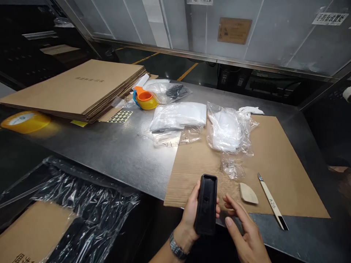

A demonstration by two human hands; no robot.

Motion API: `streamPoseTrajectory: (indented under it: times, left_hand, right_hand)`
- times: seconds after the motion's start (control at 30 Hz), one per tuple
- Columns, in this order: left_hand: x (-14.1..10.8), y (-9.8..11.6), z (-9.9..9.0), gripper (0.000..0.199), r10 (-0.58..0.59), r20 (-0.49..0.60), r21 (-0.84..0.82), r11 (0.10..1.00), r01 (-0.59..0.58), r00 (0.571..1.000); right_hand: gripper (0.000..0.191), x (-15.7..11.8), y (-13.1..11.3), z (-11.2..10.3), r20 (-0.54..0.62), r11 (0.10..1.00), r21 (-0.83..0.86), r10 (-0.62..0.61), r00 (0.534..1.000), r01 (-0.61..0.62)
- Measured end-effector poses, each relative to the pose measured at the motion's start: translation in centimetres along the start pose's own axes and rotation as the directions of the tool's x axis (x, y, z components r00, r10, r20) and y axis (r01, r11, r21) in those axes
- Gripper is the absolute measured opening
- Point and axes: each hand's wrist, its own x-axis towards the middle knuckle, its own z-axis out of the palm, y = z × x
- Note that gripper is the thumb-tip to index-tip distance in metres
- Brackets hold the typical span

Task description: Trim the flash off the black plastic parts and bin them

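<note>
My left hand [189, 210], with a watch at its wrist, is wrapped round a black rectangular tray-like part [207, 204]. Its hollow side faces up, with a small round mark inside. To the right, my right hand [242, 228] is open, its fingers apart and holding nothing. Just beyond it a beige wedge-shaped pad [248, 193] lies on a flat cardboard sheet [279, 157]. A white-handled craft knife [272, 201] marked A26 rests further right, partly over the sheet's front edge.
Clear bags of white sheets [179, 116], [227, 129] lie beyond my hands. Stacked flat cardboard [90, 86], a tape dispenser [145, 98] and a yellow tape roll [24, 121] occupy the left. A black-lined box [90, 197] stands lower left. A metal-framed panel [178, 25] hangs above the back.
</note>
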Motion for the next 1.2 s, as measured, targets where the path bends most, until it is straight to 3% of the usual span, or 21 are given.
streamPoseTrajectory:
  times: [0.07,0.17,0.23,0.4,0.53,0.6,0.67,0.73,0.83,0.93,1.0,1.1,1.2]
  left_hand:
    - [-0.3,0.0,0.3,0.062,0.046,-0.036,-0.005,0.999,-0.046,0.998]
    - [-0.5,-0.1,0.5,0.06,0.07,-0.039,-0.032,0.997,-0.071,0.997]
    - [-0.5,-0.2,0.5,0.059,0.08,-0.029,-0.055,0.995,-0.081,0.996]
    - [-0.2,-0.2,0.1,0.06,0.072,-0.05,-0.06,0.995,-0.075,0.996]
    - [-0.2,-0.4,0.1,0.063,0.057,-0.031,-0.078,0.995,-0.059,0.998]
    - [-0.1,-0.6,0.3,0.055,0.117,-0.041,-0.063,0.991,-0.12,0.992]
    - [0.3,-0.9,0.7,0.04,0.251,-0.063,0.066,0.967,-0.247,0.966]
    - [1.1,-1.1,1.2,0.033,0.4,-0.021,0.248,0.89,-0.383,0.916]
    - [2.9,-1.1,1.4,0.043,0.55,0.112,0.429,0.725,-0.54,0.828]
    - [4.9,-0.9,0.5,0.052,0.718,0.155,0.64,0.449,-0.623,0.678]
    - [6.0,-0.8,-0.6,0.052,0.799,0.189,0.801,0.212,-0.56,0.572]
    - [7.5,-0.8,-1.9,0.048,0.854,0.312,0.888,-0.107,-0.448,0.415]
    - [8.5,-0.6,-2.5,0.048,0.879,0.374,0.897,-0.262,-0.356,0.295]
  right_hand:
    - [0.041,0.0,-0.6,0.5,-0.113,0.977,-0.182,-0.13,0.985,0.108]
    - [0.045,0.3,-1.6,1.5,-0.078,0.911,-0.295,-0.322,0.944,0.287]
    - [0.046,0.6,-1.9,2.3,-0.076,0.885,-0.314,-0.385,0.92,0.345]
    - [0.046,0.7,-1.7,3.5,-0.109,0.874,-0.339,-0.404,0.908,0.348]
    - [0.047,0.7,-1.4,2.7,-0.108,0.866,-0.345,-0.419,0.901,0.362]
    - [0.046,1.6,-1.3,1.5,-0.106,0.849,-0.395,-0.421,0.901,0.351]
    - [0.041,3.2,-1.1,-0.1,-0.137,0.826,-0.475,-0.409,0.902,0.302]
    - [0.034,5.7,-0.9,-1.9,-0.17,0.788,-0.566,-0.4,0.901,0.243]
    - [0.027,9.5,-0.8,-4.4,-0.158,0.716,-0.668,-0.402,0.902,0.202]
    - [0.024,12.0,-0.9,-5.9,-0.141,0.666,-0.723,-0.403,0.904,0.184]
    - [0.027,12.8,-0.9,-6.5,-0.148,0.641,-0.75,-0.402,0.904,0.162]
    - [0.026,13.9,-1.1,-6.8,-0.145,0.597,-0.79,-0.404,0.903,0.14]
    - [0.025,16.3,-1.6,-6.8,-0.087,0.523,-0.84,-0.396,0.914,0.147]
